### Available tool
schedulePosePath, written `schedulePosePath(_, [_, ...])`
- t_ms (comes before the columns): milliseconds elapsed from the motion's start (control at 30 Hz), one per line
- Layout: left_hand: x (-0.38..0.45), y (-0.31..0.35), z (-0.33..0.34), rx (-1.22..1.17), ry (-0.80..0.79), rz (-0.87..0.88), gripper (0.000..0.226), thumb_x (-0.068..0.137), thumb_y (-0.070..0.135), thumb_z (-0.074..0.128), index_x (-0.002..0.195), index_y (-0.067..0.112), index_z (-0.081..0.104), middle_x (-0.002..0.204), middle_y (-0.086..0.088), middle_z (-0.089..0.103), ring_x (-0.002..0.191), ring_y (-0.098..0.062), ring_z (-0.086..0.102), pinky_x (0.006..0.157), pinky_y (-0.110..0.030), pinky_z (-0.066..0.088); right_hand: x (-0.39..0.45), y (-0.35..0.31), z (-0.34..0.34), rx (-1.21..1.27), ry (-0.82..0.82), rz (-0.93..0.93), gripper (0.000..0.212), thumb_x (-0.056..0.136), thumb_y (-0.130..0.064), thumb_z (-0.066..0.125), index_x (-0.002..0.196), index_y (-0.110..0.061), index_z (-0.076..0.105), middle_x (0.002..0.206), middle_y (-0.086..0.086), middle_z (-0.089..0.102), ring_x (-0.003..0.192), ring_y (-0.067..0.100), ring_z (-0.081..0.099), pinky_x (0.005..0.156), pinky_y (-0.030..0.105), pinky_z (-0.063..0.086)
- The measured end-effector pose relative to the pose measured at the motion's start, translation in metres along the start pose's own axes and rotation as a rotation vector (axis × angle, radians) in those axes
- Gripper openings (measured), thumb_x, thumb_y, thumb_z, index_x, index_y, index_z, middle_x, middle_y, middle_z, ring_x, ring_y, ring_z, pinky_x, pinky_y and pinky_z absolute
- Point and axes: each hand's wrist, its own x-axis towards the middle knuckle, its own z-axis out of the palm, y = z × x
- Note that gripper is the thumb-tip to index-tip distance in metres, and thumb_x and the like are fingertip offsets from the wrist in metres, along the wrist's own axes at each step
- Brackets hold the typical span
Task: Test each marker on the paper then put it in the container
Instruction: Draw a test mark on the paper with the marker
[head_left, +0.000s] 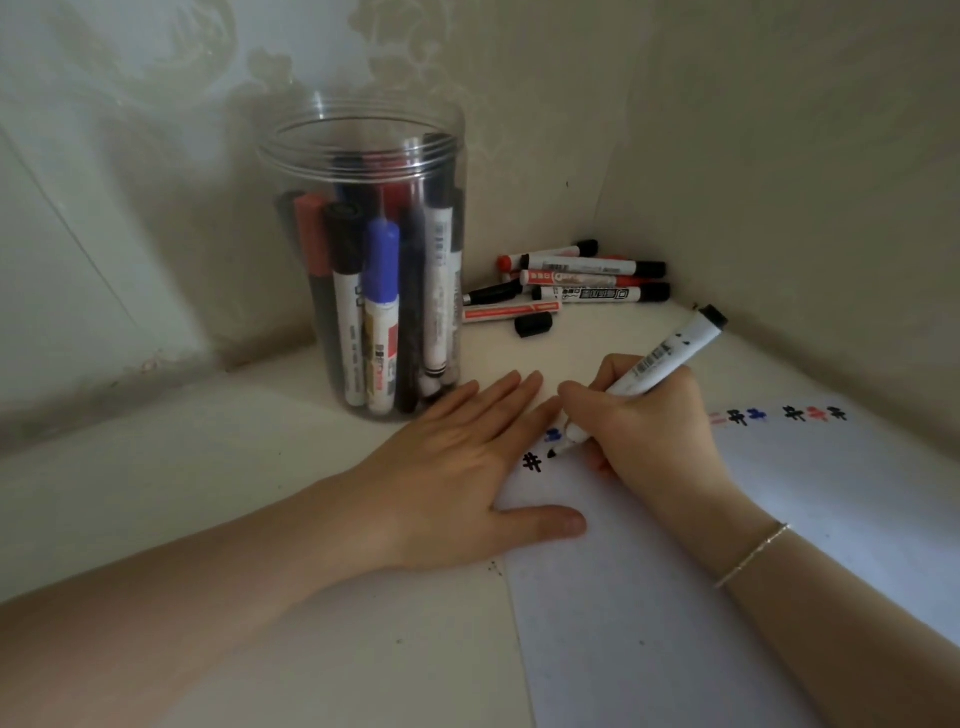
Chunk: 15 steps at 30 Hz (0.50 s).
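1. The worktop (156, 467) is pale and runs into a corner where 2 light walls meet; the left wall carries a faint swirling pattern.
2. A white paper (675, 623) lies toward the worktop's right edge, with a row of small hash-like marks in black, red and blue along its far edge and 1 black mark near its far-left corner.
3. A clear plastic container (363, 156) stands open-topped toward the back corner, just left of the paper, holding upright markers with black, red and blue caps; their label print is too small to read.
4. The left hand (457, 467) lies flat, fingers straight and spread, palm pressing the paper's left edge, thumb on the sheet.
5. The right hand (644, 431) has its fingers curled round a white-barrelled marker (665, 358), tip down on the paper beside the black mark, black rear end tilted toward the right wall. A thin bracelet (753, 553) circles the wrist.
6. A pile of loose markers (582, 283) lies in the back corner.
7. A black cap (535, 326) lies alone just in front of the pile.
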Motion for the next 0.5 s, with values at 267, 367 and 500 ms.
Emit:
schedulePosePath(267, [-0.0016,0.0007,-0.0025,-0.003,-0.015,-0.004,0.091,0.079,0.080,0.020,0.147,0.035,-0.020,0.153,0.015,-0.027,0.138,0.002,-0.027,0.113,-0.024,-0.017,0.0020,0.0002,-0.0014,0.007,0.000,-0.004,0.017,0.078,0.002,0.062,0.065,0.007,0.051,0.063,0.035,0.055,0.035,0.014,0.041,0.035,0.019,0.035])
schedulePosePath(367, [-0.0013,0.0006,-0.0030,-0.006,-0.010,-0.001,0.091,0.079,0.080,0.021,0.146,0.035,-0.021,0.154,0.014,-0.026,0.138,0.002,-0.026,0.112,-0.023,-0.017,0.0015,0.0000,0.0002,-0.005,-0.031,-0.002,0.021,0.076,0.003,0.063,0.067,0.015,0.048,0.066,0.036,0.057,0.038,0.020,0.044,0.036,0.022,0.036])
schedulePosePath(500, [-0.0014,0.0008,-0.0031,-0.011,-0.017,-0.005,0.090,0.080,0.079,0.022,0.147,0.035,-0.018,0.154,0.015,-0.027,0.138,0.001,-0.028,0.112,-0.023,-0.018,0.0018,0.0021,0.0023,-0.042,0.036,-0.061,0.022,0.077,0.005,0.058,0.060,0.001,0.044,0.053,0.016,0.040,0.044,0.014,0.033,0.036,0.018,0.027])
